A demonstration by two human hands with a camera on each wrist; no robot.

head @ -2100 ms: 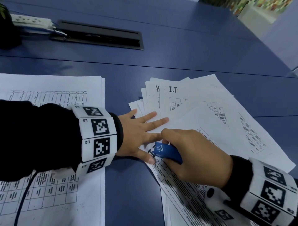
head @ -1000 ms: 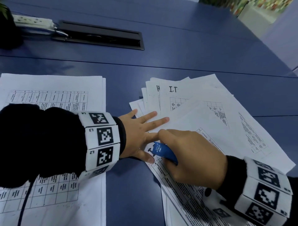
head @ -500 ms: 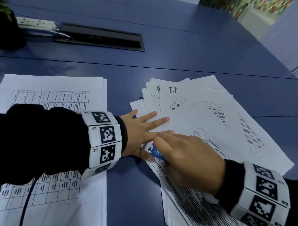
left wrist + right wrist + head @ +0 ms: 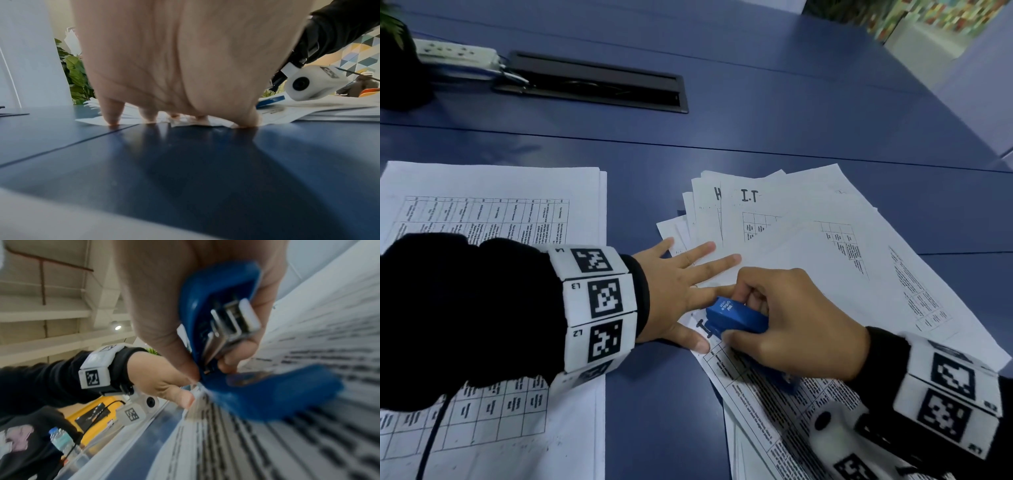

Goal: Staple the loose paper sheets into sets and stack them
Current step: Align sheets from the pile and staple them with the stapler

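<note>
My left hand (image 4: 688,284) lies flat with spread fingers, pressing the near-left corner of the fanned loose sheets (image 4: 825,246) onto the table. In the left wrist view its fingertips (image 4: 112,120) touch the paper and the tabletop. My right hand (image 4: 791,315) grips the top arm of a blue stapler (image 4: 736,317) right beside the left thumb. The top arm (image 4: 218,308) is swung up off its blue base (image 4: 277,394), which lies on the printed sheet. A squared pile of printed sheets (image 4: 500,205) lies at the left, partly under my left forearm.
A black cable hatch (image 4: 599,85) is set into the blue table (image 4: 756,137) at the back. A white power strip (image 4: 455,54) and a dark plant pot (image 4: 397,75) stand at the far left. A seam runs across the tabletop behind the papers.
Half a second ago my right hand pressed the stapler flat on the paper corner. Now its fingers curl round the top arm, which has lifted. My left hand has stayed put.
</note>
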